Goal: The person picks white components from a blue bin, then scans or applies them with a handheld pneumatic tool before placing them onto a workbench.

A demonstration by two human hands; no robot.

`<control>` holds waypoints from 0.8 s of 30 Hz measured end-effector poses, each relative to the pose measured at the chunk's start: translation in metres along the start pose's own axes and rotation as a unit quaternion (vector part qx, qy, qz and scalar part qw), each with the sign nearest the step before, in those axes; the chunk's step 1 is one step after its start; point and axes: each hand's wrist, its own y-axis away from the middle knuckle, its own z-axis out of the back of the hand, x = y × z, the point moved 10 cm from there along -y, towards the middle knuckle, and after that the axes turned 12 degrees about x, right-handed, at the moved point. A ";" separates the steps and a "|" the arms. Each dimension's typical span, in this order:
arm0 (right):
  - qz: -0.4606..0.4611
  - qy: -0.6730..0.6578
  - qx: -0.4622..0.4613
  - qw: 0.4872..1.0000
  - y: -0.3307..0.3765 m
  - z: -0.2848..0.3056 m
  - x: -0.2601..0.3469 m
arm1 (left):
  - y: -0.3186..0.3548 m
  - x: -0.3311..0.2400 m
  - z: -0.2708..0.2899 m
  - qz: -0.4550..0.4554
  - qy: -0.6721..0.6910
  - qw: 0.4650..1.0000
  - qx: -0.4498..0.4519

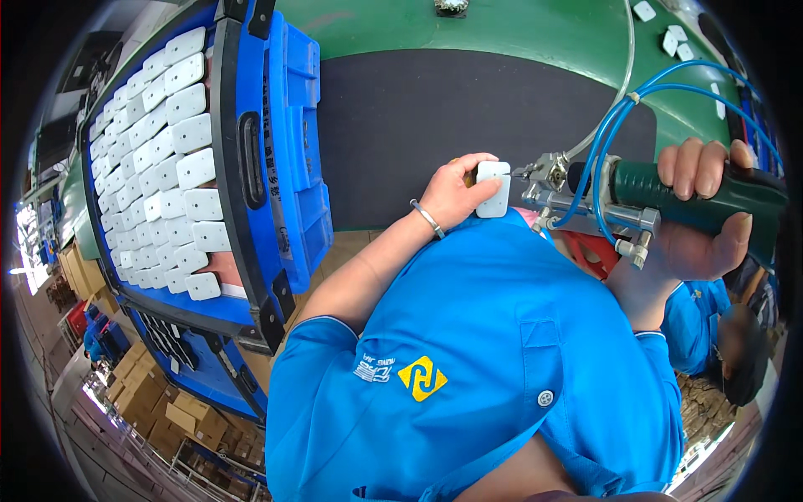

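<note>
My left hand [454,192] pinches a small white rounded rectangular plate [493,191] with holes in it, held upright in front of my chest. Part of something dark and yellowish shows between the fingers behind the plate; I cannot make out what it is. In my right hand [693,251] is a green-handled pneumatic driver [657,186], its fingers and thumb wrapped round the grip. The driver lies sideways, its metal head [548,174] pointing left. Its tip is at the plate's right edge; whether they touch I cannot tell.
A blue crate [251,243] at left holds rows of white plates [180,134], beside another blue bin [293,151]. A black mat [435,100] covers part of the green table [535,29]. Blue hoses [661,84] run off right. Another person [698,318] is at right.
</note>
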 end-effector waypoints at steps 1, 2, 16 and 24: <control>0.001 -0.004 -0.001 1.000 0.000 -0.001 -0.001 | 0.000 -0.001 -0.001 -0.003 0.000 1.000 0.002; 0.002 -0.007 -0.002 1.000 0.001 -0.001 -0.002 | 0.000 -0.003 -0.002 -0.006 0.000 1.000 0.005; -0.011 -0.017 0.063 0.998 0.003 -0.016 -0.010 | 0.006 -0.008 -0.005 0.019 -0.017 1.000 -0.009; -0.014 -0.020 0.018 1.000 0.002 -0.007 -0.006 | 0.009 0.001 0.013 0.005 -0.050 0.998 -0.035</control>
